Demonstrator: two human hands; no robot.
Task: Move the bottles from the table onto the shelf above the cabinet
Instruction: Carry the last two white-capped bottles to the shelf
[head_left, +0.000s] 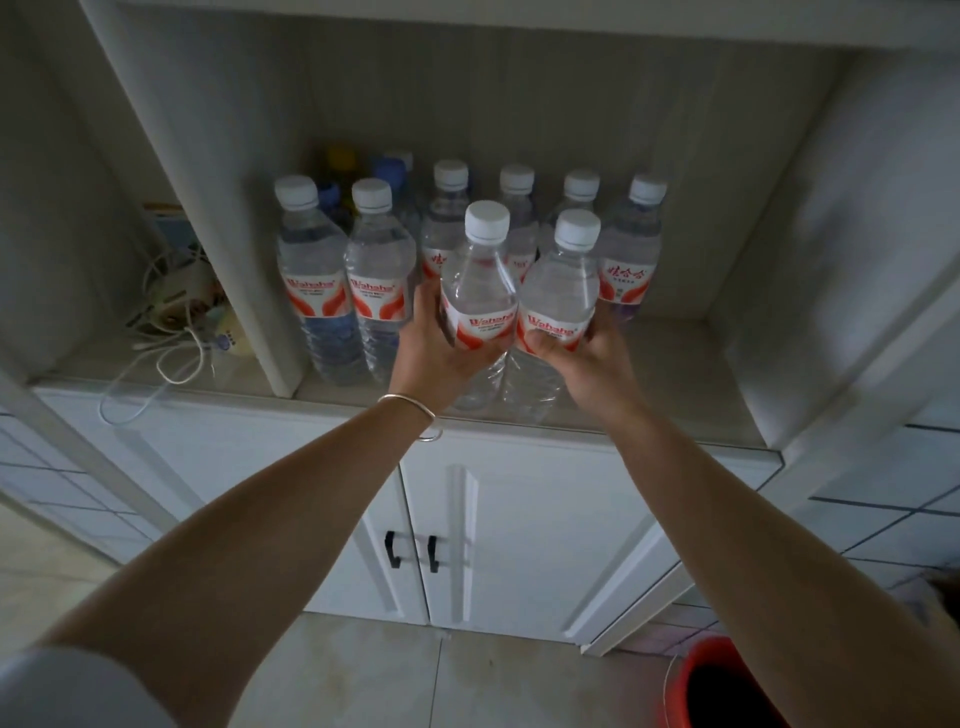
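Both arms reach to the shelf (675, 400) above the white cabinet (519, 519). My left hand (434, 348) grips a clear water bottle (480, 275) with a white cap and red label. My right hand (587, 358) grips a second, matching bottle (563, 291) right beside it. Both bottles stand upright at the shelf's front edge, their bases on or just above it. Several more white-capped bottles (379, 280) stand in rows behind and to the left, and a few with blue and yellow caps (387, 171) are at the back.
A vertical divider (218, 234) bounds the bottle bay on the left; beyond it lie a tangle of white cables and a small device (182, 306). The cabinet doors have two black handles (413, 553). A red bucket (727, 686) stands on the floor at lower right.
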